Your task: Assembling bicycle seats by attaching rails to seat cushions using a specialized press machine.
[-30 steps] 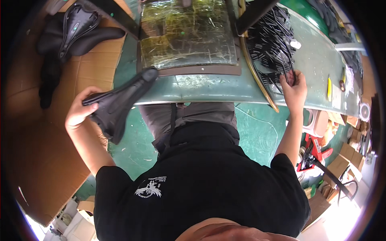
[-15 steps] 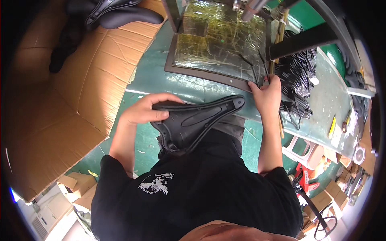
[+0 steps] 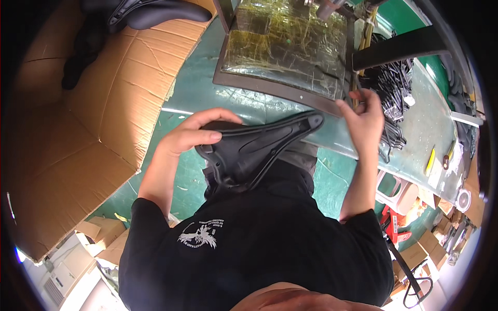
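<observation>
A black bicycle saddle [image 3: 249, 150] is held underside up in front of my body, its narrow nose toward the right. My left hand [image 3: 199, 132] grips its wide rear end, thumb on the underside, fingers around the far edge. Past the nose, my right hand [image 3: 364, 116] is at the right front corner of a film-wrapped plate [image 3: 270, 57]. Thumb and curled fingers stand apart there, with nothing visible between them. Thin dark rod-like lines [image 3: 328, 74] show on the plate beyond that hand; their outline is faint.
A large open cardboard box [image 3: 119, 103] at the left holds more black saddles [image 3: 166, 14]. Black bent metal rails [image 3: 391, 78] are piled on the green table [image 3: 425, 124] at right. A metal frame post [image 3: 399, 49] rises beside the plate. A yellow knife [image 3: 430, 159] lies farther right.
My right hand has moved right, away from the thin black rods it held by the plate's front edge. The saddle in my left hand has shifted slightly up and right.
</observation>
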Motion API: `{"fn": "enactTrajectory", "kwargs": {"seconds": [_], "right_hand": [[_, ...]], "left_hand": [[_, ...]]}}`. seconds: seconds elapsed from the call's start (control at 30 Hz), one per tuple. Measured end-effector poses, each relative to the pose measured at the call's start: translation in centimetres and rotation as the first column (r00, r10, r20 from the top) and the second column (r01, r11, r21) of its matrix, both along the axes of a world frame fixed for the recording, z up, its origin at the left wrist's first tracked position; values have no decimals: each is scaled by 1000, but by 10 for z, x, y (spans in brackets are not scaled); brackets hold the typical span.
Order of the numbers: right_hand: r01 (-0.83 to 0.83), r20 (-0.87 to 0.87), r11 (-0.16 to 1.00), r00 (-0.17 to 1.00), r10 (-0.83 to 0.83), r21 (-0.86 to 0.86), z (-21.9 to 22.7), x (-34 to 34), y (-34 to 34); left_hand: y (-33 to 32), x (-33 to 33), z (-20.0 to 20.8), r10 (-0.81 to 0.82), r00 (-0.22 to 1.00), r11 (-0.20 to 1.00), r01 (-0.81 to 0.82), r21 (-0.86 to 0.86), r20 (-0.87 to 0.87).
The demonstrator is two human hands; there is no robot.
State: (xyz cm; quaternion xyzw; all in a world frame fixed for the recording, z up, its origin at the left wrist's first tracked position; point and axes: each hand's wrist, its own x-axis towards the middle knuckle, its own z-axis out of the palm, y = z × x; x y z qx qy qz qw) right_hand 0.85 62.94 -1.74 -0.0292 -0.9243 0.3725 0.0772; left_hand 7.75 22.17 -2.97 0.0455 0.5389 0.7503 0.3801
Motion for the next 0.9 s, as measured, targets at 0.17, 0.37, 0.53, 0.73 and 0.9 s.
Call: {"fn": "enactTrajectory", "kwargs": {"seconds": [0.17, 0.37, 0.53, 0.73, 0.9], "right_hand": [[-351, -82, 695, 918, 389, -628, 41, 26, 28], [-705, -55, 661, 693, 719, -256, 37, 48, -16], [-743, -90, 648, 666, 740, -167, 22, 59, -22], [-819, -108, 556, 571, 814, -142, 13, 71, -25], [-783, -173, 605, 621, 764, -143, 16, 64, -25]], "left_hand": [[47, -2, 15, 128, 992, 991, -127, -26, 6], [63, -2, -12, 123, 985, 992, -122, 19, -122], [65, 1, -12, 109, 988, 994, -108, 14, -114], [67, 10, -12, 82, 982, 992, -98, -85, -171], [66, 10, -12, 92, 979, 992, -107, -73, -184]]}}
